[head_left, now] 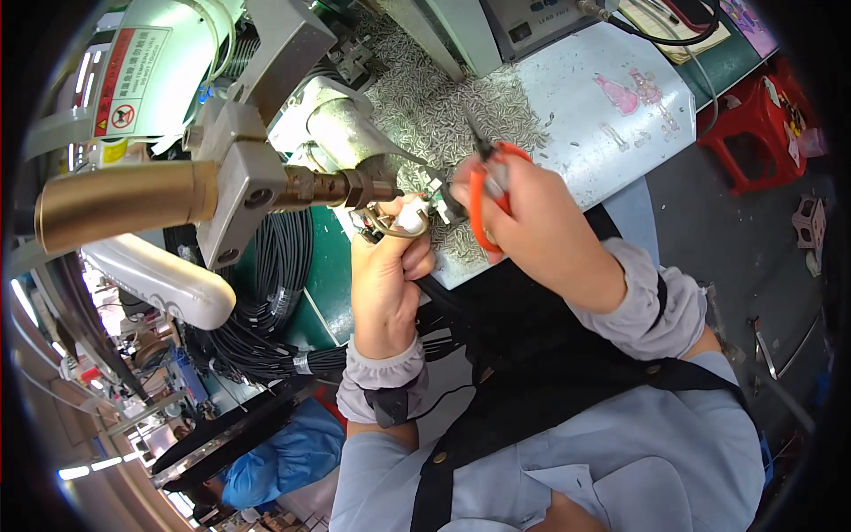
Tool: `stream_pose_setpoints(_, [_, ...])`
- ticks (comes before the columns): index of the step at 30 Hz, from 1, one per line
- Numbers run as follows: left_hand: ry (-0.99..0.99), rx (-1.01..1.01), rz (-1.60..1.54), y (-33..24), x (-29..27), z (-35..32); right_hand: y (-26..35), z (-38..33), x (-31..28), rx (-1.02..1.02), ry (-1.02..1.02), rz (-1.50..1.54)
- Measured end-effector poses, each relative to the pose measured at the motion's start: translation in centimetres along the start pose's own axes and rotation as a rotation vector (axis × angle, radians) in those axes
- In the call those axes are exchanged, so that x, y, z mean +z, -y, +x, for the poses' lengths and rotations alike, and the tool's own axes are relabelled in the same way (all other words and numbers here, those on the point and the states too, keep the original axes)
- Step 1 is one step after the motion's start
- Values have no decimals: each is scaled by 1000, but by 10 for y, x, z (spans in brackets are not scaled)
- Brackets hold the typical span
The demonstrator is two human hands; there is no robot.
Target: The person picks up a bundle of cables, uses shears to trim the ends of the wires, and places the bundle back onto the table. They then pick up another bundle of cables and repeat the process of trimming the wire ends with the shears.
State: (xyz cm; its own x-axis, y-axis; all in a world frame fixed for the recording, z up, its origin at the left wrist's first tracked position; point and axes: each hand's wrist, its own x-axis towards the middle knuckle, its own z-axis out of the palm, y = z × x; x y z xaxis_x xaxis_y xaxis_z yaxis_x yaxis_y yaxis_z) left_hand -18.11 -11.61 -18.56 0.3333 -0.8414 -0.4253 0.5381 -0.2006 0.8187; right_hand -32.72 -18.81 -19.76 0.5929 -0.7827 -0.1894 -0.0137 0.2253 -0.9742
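My left hand (390, 266) is closed round a small assembly with a white part (412, 216) and a looped tan wire, right by the tip of a brass-coloured machine nozzle (377, 190). Beside its fingertips is a small green circuit board (437, 200) with a dark piece; which hand bears it I cannot tell. My right hand (541, 213) grips orange-handled pliers (479, 208) in the palm, their dark narrow jaws pointing away from me. The right thumb and fingertips come close to the dark piece, partly hidden. Many tiny silver metal pins (496, 111) lie heaped behind both hands.
A brass-coloured cylinder (133, 208) in a metal clamp juts in from the left, above a rounded white arm (168, 282). Coiled black cables (284, 257) lie left of me. A grey control box (541, 31) stands behind, a red stool (753, 133) at right. Another person in blue (288, 457) sits lower left.
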Motion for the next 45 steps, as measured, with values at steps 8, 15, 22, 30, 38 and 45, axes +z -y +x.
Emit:
stream_pose_setpoints(8, [75, -123, 19, -10, -8, 8, -2, 22, 3, -187, 5, -201])
stream_pose_setpoints(15, [60, -87, 64, -8, -9, 6, -8, 24, 3, -273, -44, -275])
stream_pose_setpoints(22, [17, -38, 73, -8, -3, 2, -5, 21, 2, -327, -61, -332])
stream_pose_setpoints(30, [-30, 37, 171, -5, 3, -21, 1, 4, -2, -220, 33, -217])
stream_pose_setpoints(38, [73, 33, 60, 6, 0, -60, 21, -27, -4, 136, 223, 348])
stream_pose_setpoints(45, [58, 146, 87, 13, -4, -66, 7, -28, -29, -344, -401, -213])
